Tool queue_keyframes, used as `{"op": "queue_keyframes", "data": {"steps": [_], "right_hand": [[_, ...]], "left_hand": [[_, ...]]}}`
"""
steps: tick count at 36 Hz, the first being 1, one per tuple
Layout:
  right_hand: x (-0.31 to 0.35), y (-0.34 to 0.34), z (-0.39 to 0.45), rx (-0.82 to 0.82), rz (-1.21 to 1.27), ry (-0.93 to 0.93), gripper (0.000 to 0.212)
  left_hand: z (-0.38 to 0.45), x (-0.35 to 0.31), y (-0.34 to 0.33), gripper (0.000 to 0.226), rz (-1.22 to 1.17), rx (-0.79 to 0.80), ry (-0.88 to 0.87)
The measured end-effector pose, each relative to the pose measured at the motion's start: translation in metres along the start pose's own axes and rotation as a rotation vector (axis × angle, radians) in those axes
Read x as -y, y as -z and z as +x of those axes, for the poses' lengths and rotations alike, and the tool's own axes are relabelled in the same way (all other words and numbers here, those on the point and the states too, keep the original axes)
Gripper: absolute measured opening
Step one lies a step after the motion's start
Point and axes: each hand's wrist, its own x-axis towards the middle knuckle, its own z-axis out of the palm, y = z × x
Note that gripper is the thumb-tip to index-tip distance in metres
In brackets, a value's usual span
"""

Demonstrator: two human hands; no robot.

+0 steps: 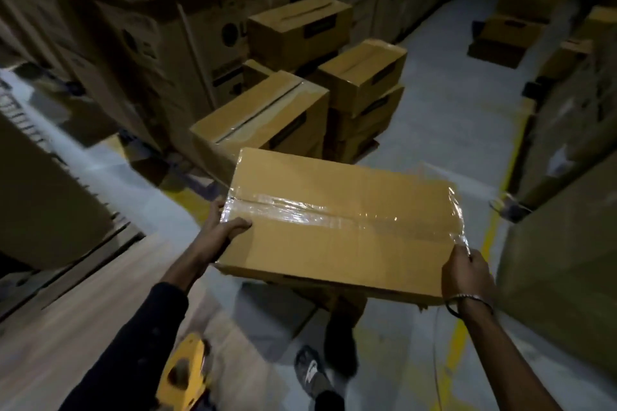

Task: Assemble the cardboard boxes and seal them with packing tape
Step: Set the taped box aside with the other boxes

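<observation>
Grey concrete floor point(430, 130) with a yellow line point(490, 233) ran between stacked cartons. A yellow tape dispenser point(185, 374) sat low by the left sleeve. The box point(337, 220), its seam covered in clear tape, was held in the air. The left hand point(222, 232) gripped its left edge; the right hand point(465, 272) pinched its right corner. Beyond stood taped boxes point(267, 120), with an open aisle to their right.

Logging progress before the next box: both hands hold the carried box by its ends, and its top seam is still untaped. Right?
Not quite. In the head view the left hand and right hand do hold the carried box by its ends, but clear packing tape already runs along its top seam.
</observation>
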Motion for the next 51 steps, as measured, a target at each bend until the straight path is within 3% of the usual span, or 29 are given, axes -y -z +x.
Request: {"op": "queue_keyframes", "data": {"steps": [5,11,14,18,23,26,31,39,43,45,48,51], "right_hand": [[-0.026,-0.063,0.071,0.042,0.045,-0.171,0.06],[-0.084,-0.172,0.134,0.17,0.177,-0.31,0.01],[-0.127,-0.226,0.156,0.257,0.22,-0.383,0.015],[-0.187,-0.289,0.186,0.378,0.212,-0.358,0.02],[-0.251,-0.359,0.202,0.472,0.2,-0.278,0.035],[-0.275,-0.384,0.204,0.507,0.199,-0.249,0.03],[-0.278,-0.41,0.209,0.454,0.166,-0.271,0.059],[-0.257,-0.4,0.187,0.464,0.064,-0.326,0.046],[-0.269,-0.413,0.185,0.55,-0.002,-0.353,0.048],[-0.257,-0.412,0.182,0.589,-0.047,-0.367,0.051],[-0.247,-0.405,0.184,0.622,-0.109,-0.373,0.05],[-0.24,-0.391,0.183,0.653,-0.148,-0.296,0.053]], "left_hand": [[0.125,0.025,-0.048,0.046,0.126,0.112,0.097],[0.26,0.112,-0.094,0.036,0.226,0.112,0.14],[0.325,0.157,-0.107,0.037,0.271,0.132,0.15],[0.407,0.23,-0.116,0.07,0.401,0.142,0.118],[0.478,0.292,-0.136,0.065,0.473,0.071,0.034],[0.514,0.342,-0.136,0.067,0.571,0.065,0.017],[0.527,0.374,-0.142,0.082,0.817,0.026,0.004],[0.518,0.35,-0.134,0.091,0.942,-0.094,0.074],[0.513,0.375,-0.108,0.12,0.966,0.069,0.218],[0.491,0.367,-0.119,0.135,1.089,0.162,0.307],[0.448,0.343,-0.145,0.129,1.084,0.265,0.327],[0.414,0.336,-0.153,0.12,1.146,0.368,0.183]]}}
